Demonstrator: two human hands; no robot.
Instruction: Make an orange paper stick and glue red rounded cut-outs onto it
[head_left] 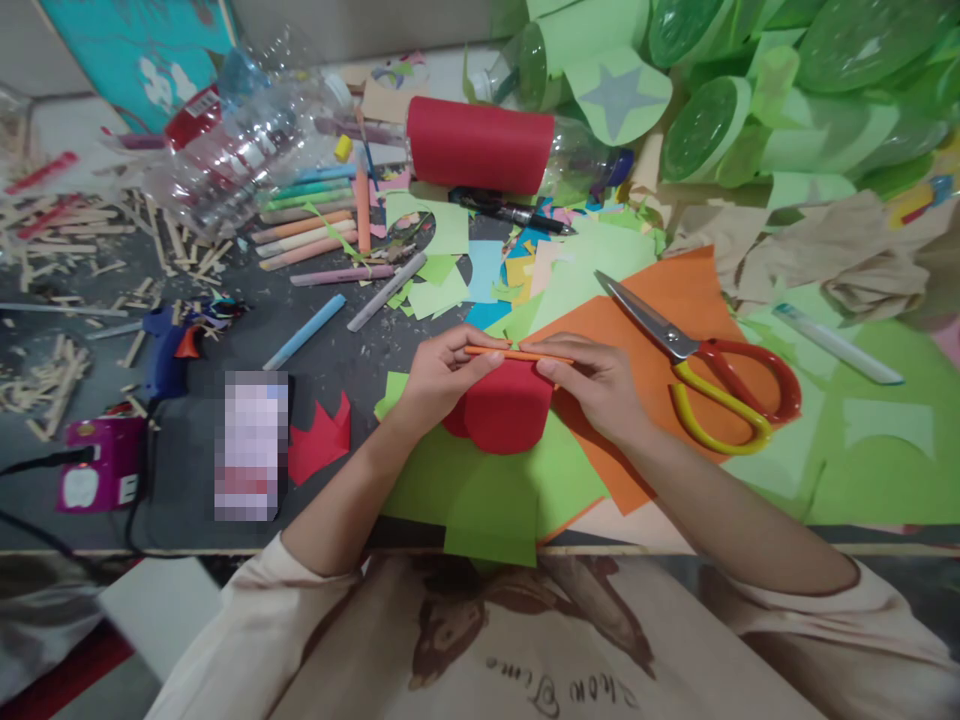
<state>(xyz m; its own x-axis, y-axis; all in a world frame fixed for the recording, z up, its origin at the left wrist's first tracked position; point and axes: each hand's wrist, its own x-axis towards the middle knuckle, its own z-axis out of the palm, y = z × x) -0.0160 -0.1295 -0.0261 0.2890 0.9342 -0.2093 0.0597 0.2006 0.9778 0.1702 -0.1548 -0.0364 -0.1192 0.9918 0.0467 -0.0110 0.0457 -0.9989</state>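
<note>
Between my two hands runs a thin strip of orange paper (519, 354), its edge turned toward me. My left hand (454, 372) pinches its left end, thumb below and fingers behind. My right hand (596, 380) pinches the right end in the same way. Just under the strip shows a rounded piece of red paper (507, 415); whether it touches the strip I cannot tell. Green paper sheets (427, 480) lie beneath. By my right hand rests a larger orange sheet (637, 470), with scissors (679, 345) with red and yellow handles lying on it, blades apart.
A phone (251, 445), a red paper scrap (321, 438) and a blue glue gun (165, 350) lie to the left. Markers (307, 330), paper scraps and a red-wrapped bottle (480, 145) spread behind my hands. Green-wrapped bottles (817, 135) stack at the back right. The table edge (337, 551) runs before me.
</note>
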